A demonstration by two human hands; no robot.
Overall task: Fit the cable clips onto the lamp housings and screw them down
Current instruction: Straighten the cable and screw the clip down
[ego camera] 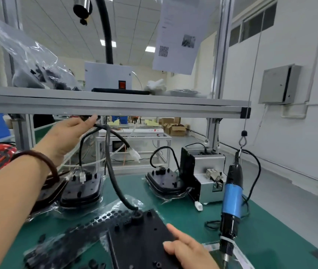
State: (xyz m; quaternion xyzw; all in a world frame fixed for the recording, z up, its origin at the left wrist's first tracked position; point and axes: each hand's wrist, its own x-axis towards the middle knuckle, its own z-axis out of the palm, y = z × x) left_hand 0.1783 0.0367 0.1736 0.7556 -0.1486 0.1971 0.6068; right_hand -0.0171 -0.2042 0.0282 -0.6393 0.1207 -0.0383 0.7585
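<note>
1. The table (270, 239) is covered with a green mat. A black lamp housing (140, 241) lies flat at the middle of its near edge, partly on a clear plastic bag (88, 230).
2. The right hand (189, 251) rests on the right side of this housing. Its forefinger is stretched out straight over the top face, its thumb lies on the surface, and it clasps nothing.
3. The left hand (69, 134) is raised over the left half of the table, just under the aluminium shelf (115, 102). Its fingers are closed round a black cable (113, 177).
4. From that hand the cable hangs in a curve down to a round socket at the far end of the near housing. Another stretch of it ends in a white connector (135, 152) that hangs in the air.
5. Two more housings stand towards the far edge: a left housing (82, 189) beside the left forearm and a middle housing (164, 181), each with its own cable.
6. A grey metal unit (206, 164) stands just to the right of the middle housing.
7. A blue electric screwdriver (232, 199) hangs upright from a wire over the right side of the table, with its tip near the near edge, just beside the right hand.
8. Small black parts (94, 263) lie scattered at the near left edge. They are too blurred to say whether they are clips.
</note>
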